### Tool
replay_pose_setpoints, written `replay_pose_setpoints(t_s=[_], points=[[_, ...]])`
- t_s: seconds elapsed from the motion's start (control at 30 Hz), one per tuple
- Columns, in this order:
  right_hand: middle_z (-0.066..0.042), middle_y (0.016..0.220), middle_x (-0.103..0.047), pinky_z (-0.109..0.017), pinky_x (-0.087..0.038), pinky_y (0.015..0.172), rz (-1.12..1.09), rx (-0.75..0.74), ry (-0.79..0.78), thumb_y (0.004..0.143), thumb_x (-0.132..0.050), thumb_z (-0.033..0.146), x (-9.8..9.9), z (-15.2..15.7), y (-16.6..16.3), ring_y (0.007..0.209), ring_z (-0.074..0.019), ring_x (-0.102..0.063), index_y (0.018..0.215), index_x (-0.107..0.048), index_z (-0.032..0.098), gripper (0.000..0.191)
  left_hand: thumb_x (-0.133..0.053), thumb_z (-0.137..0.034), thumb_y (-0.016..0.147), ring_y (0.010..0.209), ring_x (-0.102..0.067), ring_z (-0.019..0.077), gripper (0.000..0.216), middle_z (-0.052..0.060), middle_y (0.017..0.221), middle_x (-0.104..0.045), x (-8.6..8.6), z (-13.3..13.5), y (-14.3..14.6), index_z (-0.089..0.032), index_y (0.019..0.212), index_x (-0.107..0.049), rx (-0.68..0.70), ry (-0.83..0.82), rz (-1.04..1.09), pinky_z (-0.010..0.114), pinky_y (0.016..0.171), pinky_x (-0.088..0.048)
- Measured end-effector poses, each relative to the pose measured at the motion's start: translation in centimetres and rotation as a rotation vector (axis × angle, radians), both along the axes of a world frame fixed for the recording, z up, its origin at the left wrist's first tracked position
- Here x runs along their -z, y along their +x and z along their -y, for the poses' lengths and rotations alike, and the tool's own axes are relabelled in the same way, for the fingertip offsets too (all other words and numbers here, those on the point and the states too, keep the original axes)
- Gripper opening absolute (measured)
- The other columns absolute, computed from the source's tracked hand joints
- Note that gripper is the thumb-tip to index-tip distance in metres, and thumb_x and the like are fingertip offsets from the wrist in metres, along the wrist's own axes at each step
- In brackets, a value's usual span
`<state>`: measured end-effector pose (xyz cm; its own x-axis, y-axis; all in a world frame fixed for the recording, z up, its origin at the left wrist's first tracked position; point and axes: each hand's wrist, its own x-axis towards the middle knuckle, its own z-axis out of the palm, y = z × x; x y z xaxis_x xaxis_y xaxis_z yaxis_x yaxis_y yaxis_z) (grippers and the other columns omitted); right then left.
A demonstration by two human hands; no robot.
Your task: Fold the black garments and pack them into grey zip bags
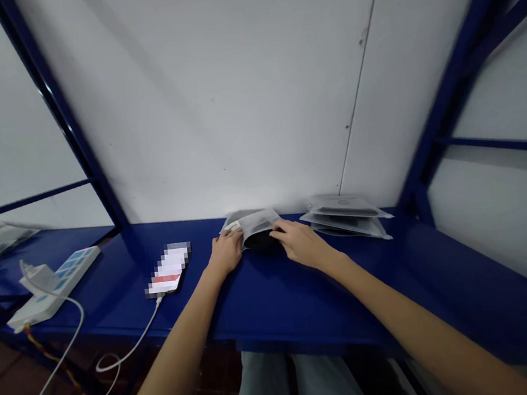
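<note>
Frosted, see-through plastic makes up the pouch lying directly between the two hands, toward the far edge of the blue table and close to the pale wall; its near side faces the person, and a rounded dark area shows there, though whether this is an item inside or simply the shaded mouth I cannot tell.

Left hand sits at the pouch's left side, fingertips against it just beside a small white label; whether those fingers clamp the plastic or only press on it is not clear. Right hand comes in from the other side, thumb and fingertips closed together on the right edge, right where the frosted layer meets the dark area; both hands are thus in contact, neither standing off, with the right overlapping the dark area's right end.

Across the line from hand to hand the pouch looks wider than it is deep; the low, slanting view shortens its depth, so its true long axis stays uncertain.

To the right, just beyond the right hand and apart from it, lies a stack of similar pouches; to the left, well apart from the left hand, a phone rests on the table with a white cable plugged into its near end.
</note>
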<state>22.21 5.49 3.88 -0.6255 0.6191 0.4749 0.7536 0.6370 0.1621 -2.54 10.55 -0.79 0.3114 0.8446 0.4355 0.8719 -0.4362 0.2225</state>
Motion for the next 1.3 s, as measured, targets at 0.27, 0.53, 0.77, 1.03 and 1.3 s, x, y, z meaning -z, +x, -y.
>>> replay_pose_setpoints(t_s=[0.27,0.53,0.77,1.03,1.3], points=[[-0.011,0.11,-0.061,-0.036,-0.055,0.08,-0.097,-0.083,-0.087,0.089,-0.043,-0.002,2.2,9.1,3.9,0.092,-0.0225,-0.063,0.121,-0.066,0.019,0.044,-0.049,0.005,0.084,0.139,-0.046,0.0404,0.051,0.018,0.146,-0.058,-0.5,0.9,-0.4,-0.012,0.13,-0.062,0.009,0.064,0.063,0.061,0.109,-0.038],[-0.009,0.123,-0.065,-0.039,-0.058,0.096,-0.274,-0.024,-0.144,0.093,-0.041,0.002,2.4,11.8,4.7,0.11,-0.0229,-0.066,0.132,-0.064,0.024,0.05,-0.057,-0.025,0.098,0.123,-0.06,0.0217,0.036,0.007,0.133,-0.066,-4.8,10.6,3.7,-0.024,0.134,-0.06,0.492,0.015,0.224,0.036,0.109,-0.048],[-0.006,0.135,-0.066,-0.04,-0.055,0.106,-0.543,0.089,-0.041,0.1,-0.042,0.013,3.9,12.7,5.5,0.121,-0.0226,-0.065,0.133,-0.064,0.027,0.042,-0.065,-0.022,0.09,0.105,-0.065,0.0232,0.019,0.005,0.115,-0.07,-3.0,14.6,7.1,-0.024,0.108,-0.071,0.449,-0.143,0.422,0.037,0.095,-0.051],[-0.009,0.14,-0.065,-0.048,-0.05,0.112,-0.405,0.126,-0.296,0.099,-0.057,0.04,2.7,11.8,4.3,0.128,-0.0287,-0.062,0.128,-0.071,0.026,0.035,-0.046,-0.036,0.1,0.097,-0.068,0.026,0.025,0.01,0.104,-0.068,-1.8,13.3,3.0,-0.018,0.114,-0.057,0.011,-0.036,0.858,0.039,0.082,-0.055],[-0.009,0.141,-0.064,-0.05,-0.048,0.114,-0.368,0.135,-0.33,0.101,-0.056,0.036,3.9,11.8,5.5,0.132,-0.0272,-0.059,0.128,-0.071,0.025,0.033,-0.066,-0.027,0.087,0.131,-0.052,0.0351,0.045,0.012,0.14,-0.057,-0.9,15.9,1.2,-0.026,0.131,-0.058,0.139,0.146,0.24,0.053,0.105,-0.048]])
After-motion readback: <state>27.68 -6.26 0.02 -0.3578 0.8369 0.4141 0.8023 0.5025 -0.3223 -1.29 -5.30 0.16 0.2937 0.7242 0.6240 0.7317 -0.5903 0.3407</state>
